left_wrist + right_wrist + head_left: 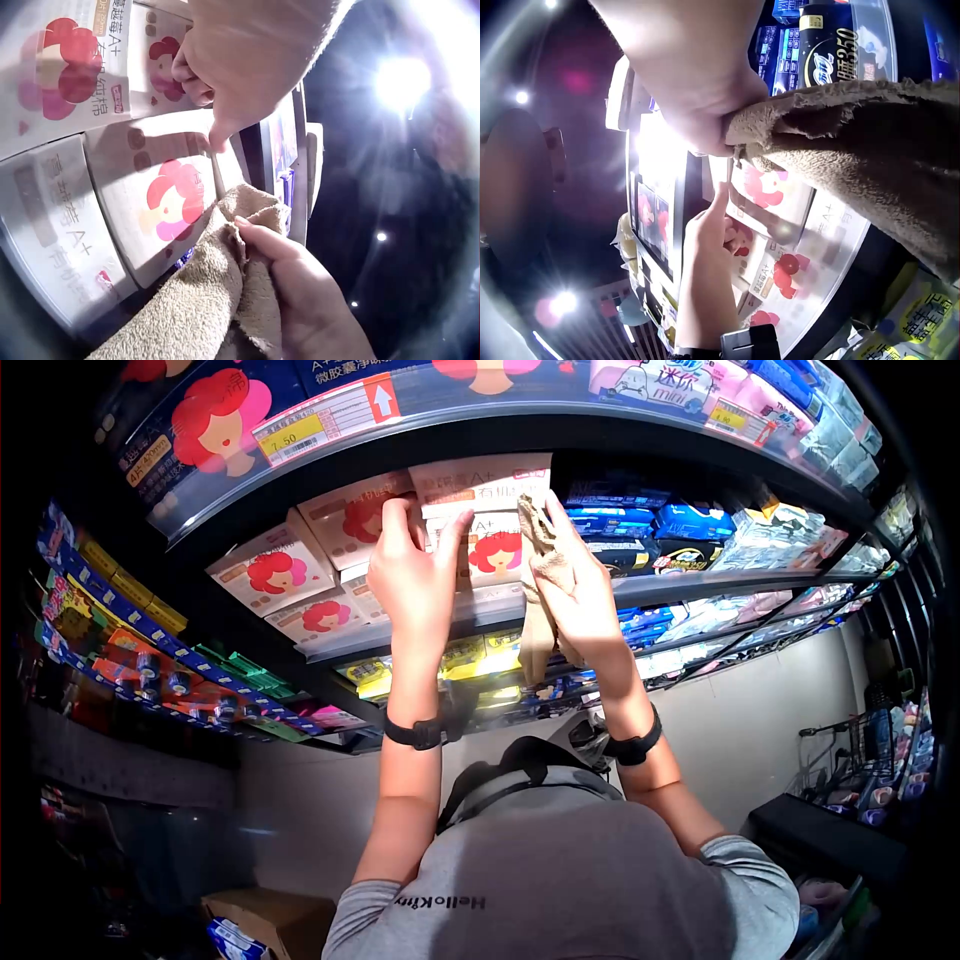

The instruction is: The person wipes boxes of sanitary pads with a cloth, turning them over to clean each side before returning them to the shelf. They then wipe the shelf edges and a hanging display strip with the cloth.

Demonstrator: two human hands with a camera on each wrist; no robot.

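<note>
My left hand (415, 580) is at a stack of white sanitary pad packs on the shelf, each printed with a red-haired cartoon head. It grips the upper pack (500, 478) by its near left part, thumb along the front edge and fingers curled at the side. A brown terry cloth (172, 300) hangs from my right hand (585, 595), pinched between thumb and fingers. That hand is at the same pack's right edge. Beneath is another pack (495, 550) of the same print. In the left wrist view, a shadow falls across the pack front (176, 199).
Similar packs (275, 575) fill the shelf to the left. Blue and black packs (690, 520) stand to the right. Above runs a shelf edge with a price tag (290, 440). Yellow packs (480, 655) line the shelf below. A cardboard box (270, 915) is on the floor.
</note>
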